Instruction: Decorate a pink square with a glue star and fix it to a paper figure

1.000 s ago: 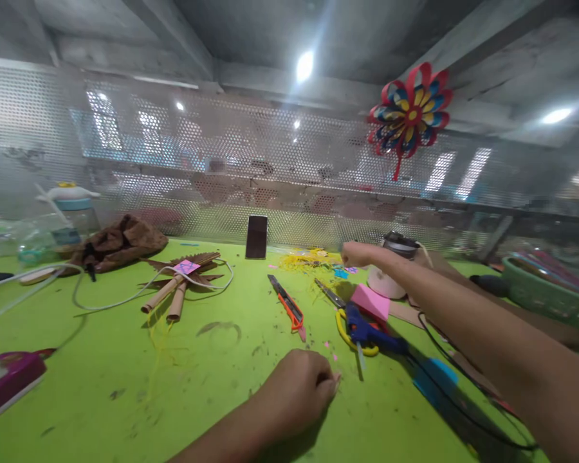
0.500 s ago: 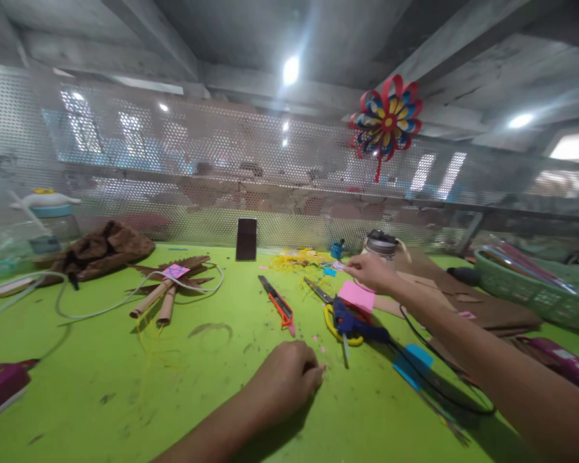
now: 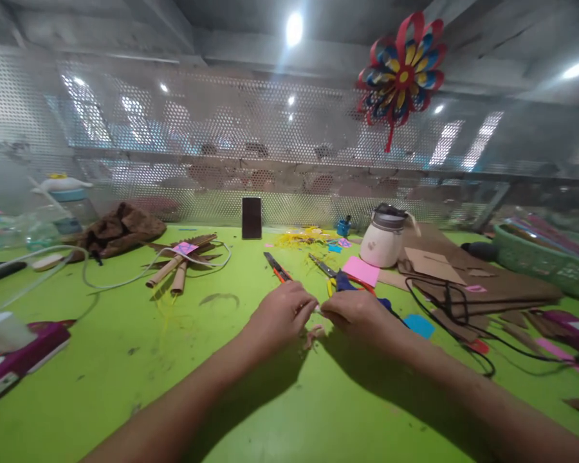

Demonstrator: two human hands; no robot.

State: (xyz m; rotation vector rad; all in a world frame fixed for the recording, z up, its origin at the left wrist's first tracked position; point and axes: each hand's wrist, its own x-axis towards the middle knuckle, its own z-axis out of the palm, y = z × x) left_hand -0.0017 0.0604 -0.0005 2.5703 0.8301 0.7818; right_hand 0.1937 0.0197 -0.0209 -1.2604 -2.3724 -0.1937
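My left hand [image 3: 282, 315] and my right hand [image 3: 354, 316] meet over the middle of the green table [image 3: 125, 360], fingertips pinched together on a tiny pale piece I cannot make out. A small pink scrap [image 3: 312, 334] lies just under them. Behind the hands are an orange utility knife [image 3: 277, 268], yellow-handled scissors [image 3: 325, 273] and the blue glue gun [image 3: 342, 283], partly hidden by my right hand. A pink paper square [image 3: 361, 270] lies beyond those.
A white jar [image 3: 385, 236], brown cardboard [image 3: 463, 276] and a black cord [image 3: 444, 302] lie right. Rolled paper tubes [image 3: 171, 278], a white cable [image 3: 101, 276] and a brown cloth [image 3: 120, 228] lie left. A phone [image 3: 251, 218] leans on the mesh wall; a paper pinwheel [image 3: 400, 64] hangs above.
My right hand came back from the far scraps near the jar to the table's middle. My left hand lifted slightly and now both pinch together. The view shifted a little.
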